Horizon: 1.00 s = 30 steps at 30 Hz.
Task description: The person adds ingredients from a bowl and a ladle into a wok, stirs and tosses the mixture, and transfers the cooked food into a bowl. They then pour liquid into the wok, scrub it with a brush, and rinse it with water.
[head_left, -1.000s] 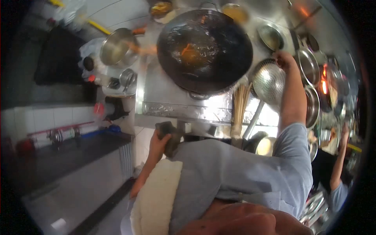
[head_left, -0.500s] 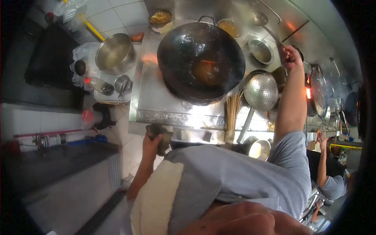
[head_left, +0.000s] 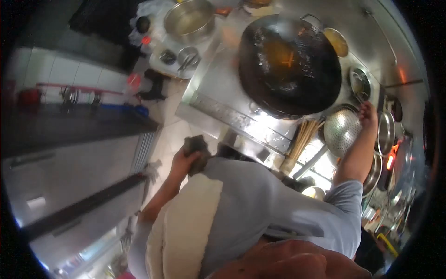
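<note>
My left hand (head_left: pixel 186 160) is closed round a dark, crumpled cloth (head_left: pixel 197 151) near my waist. Out to the right, my right hand (head_left: pixel 367 114) grips the handle of a ladle, whose bowl (head_left: pixel 360 83) is over a small metal bowl beside the wok. The large black wok (head_left: pixel 311 86) stands on the steel stove (head_left: pixel 218 86), with brownish liquid (head_left: pixel 280 55) pooled inside and a bright orange reflection on it. A perforated strainer (head_left: pixel 342 132) lies just left of my right forearm, beside a bamboo brush (head_left: pixel 303 142).
At the upper left, a steel pot (head_left: pixel 189 19) and a small metal cup (head_left: pixel 189 57) stand on a white tray. A bowl of yellowish liquid (head_left: pixel 336 42) sits beyond the wok. More pans (head_left: pixel 385 132) and a glowing flame are at the right.
The view has turned. My right hand has brought the ladle from the upper right down to the small bowl beside the wok. My left hand still holds the cloth.
</note>
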{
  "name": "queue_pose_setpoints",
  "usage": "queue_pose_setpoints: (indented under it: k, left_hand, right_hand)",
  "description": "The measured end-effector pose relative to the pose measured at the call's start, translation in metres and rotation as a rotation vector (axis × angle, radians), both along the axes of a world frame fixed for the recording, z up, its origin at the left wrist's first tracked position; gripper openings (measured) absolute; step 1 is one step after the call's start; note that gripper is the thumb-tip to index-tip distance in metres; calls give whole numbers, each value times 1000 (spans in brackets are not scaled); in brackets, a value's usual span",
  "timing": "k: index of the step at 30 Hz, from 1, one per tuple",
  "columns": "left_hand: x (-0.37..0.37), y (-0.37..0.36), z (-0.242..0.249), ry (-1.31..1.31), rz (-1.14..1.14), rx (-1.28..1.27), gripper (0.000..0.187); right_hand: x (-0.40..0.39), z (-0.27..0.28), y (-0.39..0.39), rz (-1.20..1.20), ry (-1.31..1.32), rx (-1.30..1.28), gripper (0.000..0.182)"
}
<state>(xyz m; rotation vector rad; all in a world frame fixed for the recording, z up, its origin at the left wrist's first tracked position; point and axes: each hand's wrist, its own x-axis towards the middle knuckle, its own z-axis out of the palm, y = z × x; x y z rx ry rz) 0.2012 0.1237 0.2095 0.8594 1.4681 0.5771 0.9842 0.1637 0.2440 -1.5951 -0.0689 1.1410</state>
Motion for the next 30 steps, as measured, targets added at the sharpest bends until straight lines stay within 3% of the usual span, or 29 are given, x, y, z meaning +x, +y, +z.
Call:
queue_pose_setpoints:
  k: [2, 4, 6, 7, 8, 10, 12, 13, 16, 21, 26, 28, 30]
  left_hand:
    - [18, 11, 16, -32, 7, -31, 47]
    - [31, 29, 12, -205, -24, -101, 47]
    - [29, 52, -41, -191, -50, -39, 51]
    - [29, 72, -58, -199, -67, -47, 51]
    - [32, 95, -73, -98, -144, -65, 50]
    - [39, 113, -84, -14, -271, -85, 48]
    - [47, 131, -86, 740, -668, 488, 44]
    - [47, 128, -90, 758, -651, 648, 41]
    - [43, 127, -93, 757, -724, 650, 45]
    - [28, 119, -91, 602, -496, 847, 54]
    - [7, 120, -97, 565, -599, 921, 53]
    - [11, 121, -95, 568, -605, 924, 53]
    - [11, 119, -93, 578, -593, 925, 53]
  right_hand:
    - [69, -45, -15, -174, 344, 381, 16]
    - [63, -39, -30, -216, 382, 427, 21]
    - [54, -27, -39, -287, 405, 473, 28]
    - [45, -21, -49, -211, 349, 478, 35]
    - [28, -7, -63, -144, 285, 484, 42]
    - [-10, 23, -83, -152, 205, 473, 31]
    - [-86, 80, -92, -101, 136, 434, 25]
    - [-101, 92, -102, -90, 120, 438, 25]
    - [-169, 131, -125, -158, 44, 424, 27]
    - [-283, 185, -129, -100, -30, 308, 27]
    - [-339, 187, -135, 4, -192, 194, 27]
    - [-353, 178, -135, 161, -378, -7, 32]
    - [-363, 152, -135, 130, -710, -314, 54]
